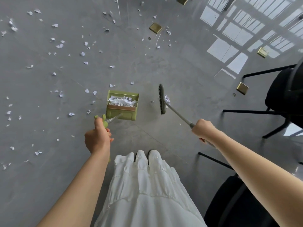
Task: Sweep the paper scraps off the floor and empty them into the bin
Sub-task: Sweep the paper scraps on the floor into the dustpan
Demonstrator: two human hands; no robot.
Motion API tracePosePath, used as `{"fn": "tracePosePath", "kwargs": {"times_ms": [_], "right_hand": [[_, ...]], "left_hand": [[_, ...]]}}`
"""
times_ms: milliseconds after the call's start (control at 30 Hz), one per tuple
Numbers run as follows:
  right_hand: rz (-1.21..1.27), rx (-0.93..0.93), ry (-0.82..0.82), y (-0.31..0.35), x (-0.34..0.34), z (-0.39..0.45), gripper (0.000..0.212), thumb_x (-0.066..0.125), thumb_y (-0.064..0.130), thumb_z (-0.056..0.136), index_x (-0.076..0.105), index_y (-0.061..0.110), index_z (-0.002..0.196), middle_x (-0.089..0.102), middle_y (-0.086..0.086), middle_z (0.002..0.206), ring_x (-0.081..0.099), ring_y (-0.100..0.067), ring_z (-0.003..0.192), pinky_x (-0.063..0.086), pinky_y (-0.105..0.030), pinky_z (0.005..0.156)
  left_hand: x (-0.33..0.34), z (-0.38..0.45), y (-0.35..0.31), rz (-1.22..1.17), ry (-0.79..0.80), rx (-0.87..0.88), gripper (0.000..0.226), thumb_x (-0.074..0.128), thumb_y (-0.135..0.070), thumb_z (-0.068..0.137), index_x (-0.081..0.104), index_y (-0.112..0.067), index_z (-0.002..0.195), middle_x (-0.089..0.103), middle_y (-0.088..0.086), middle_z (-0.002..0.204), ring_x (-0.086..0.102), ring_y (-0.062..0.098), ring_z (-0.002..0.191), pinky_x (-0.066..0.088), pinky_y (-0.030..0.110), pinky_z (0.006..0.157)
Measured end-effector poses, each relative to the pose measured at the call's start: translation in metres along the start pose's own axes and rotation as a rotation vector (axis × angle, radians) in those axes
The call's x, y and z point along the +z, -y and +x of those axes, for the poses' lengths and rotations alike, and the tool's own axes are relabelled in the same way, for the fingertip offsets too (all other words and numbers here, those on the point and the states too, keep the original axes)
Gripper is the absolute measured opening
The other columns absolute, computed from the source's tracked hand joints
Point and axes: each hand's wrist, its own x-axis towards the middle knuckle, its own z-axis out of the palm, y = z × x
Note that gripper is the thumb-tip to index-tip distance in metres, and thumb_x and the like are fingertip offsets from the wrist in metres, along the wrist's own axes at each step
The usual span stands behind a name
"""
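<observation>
Though a small heap already sits in the green dustpan (pixel 122 104) at frame centre, most paper scraps (pixel 59 45) lie scattered across the grey floor (pixel 188 66), thickest in the upper left, thinning down the left edge. Torn, crumpled, feather-light; likely to skitter or lift on a fast stroke. Better herded with short, low passes than picked up by hand. One scrap clings to the broom head (pixel 162 99), just right of the pan; another lies between the two.

Left hand (pixel 97 139): fingers curled round the pan's upright green handle (pixel 105 122), thumb on top. Right hand (pixel 202 129): closed round the broom's grey shaft (pixel 177 114), low down. Both tools look light and stiff; mid-shaft grips seem adequate.

Pan mouth faces the top of frame. White skirt (pixel 144 185) at bottom centre. Black chairs (pixel 278 95) at right. Brass floor plates (pixel 155 28) dotted top and right. No bin in view.
</observation>
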Motion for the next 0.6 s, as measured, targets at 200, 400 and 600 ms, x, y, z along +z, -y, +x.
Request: {"fn": "tracePosePath", "kwargs": {"times_ms": [200,400,600], "right_hand": [[0.181,0.231,0.016,-0.011,-0.019,0.010,0.023,0.043,0.013,0.096,0.044,0.003,0.075,0.059,-0.013,0.056,0.048,-0.020,0.047,0.032,-0.012,0.031],[0.306,0.283,0.090,-0.026,-0.012,0.019,0.017,0.046,0.001,0.092,0.047,0.005,0.076,0.048,-0.010,0.065,0.043,-0.020,0.047,0.039,-0.021,0.052],[0.420,0.204,0.203,-0.019,0.000,0.023,0.020,0.051,0.003,0.091,0.047,0.012,0.074,0.049,-0.007,0.066,0.047,-0.016,0.049,0.040,-0.019,0.033]], "left_hand": [[0.007,0.003,-0.002,0.041,0.028,0.006,0.043,0.054,-0.047,0.083,0.067,-0.009,0.068,0.054,0.002,0.054,0.044,0.019,0.044,0.048,0.030,0.051],[0.014,0.007,-0.006,0.054,0.062,0.014,0.044,0.053,-0.048,0.083,0.069,-0.009,0.071,0.053,0.002,0.054,0.044,0.019,0.046,0.046,0.030,0.050],[0.021,0.013,-0.015,0.084,0.071,0.029,0.045,0.053,-0.049,0.086,0.067,-0.011,0.068,0.054,0.002,0.054,0.046,0.019,0.047,0.049,0.032,0.055]]}}
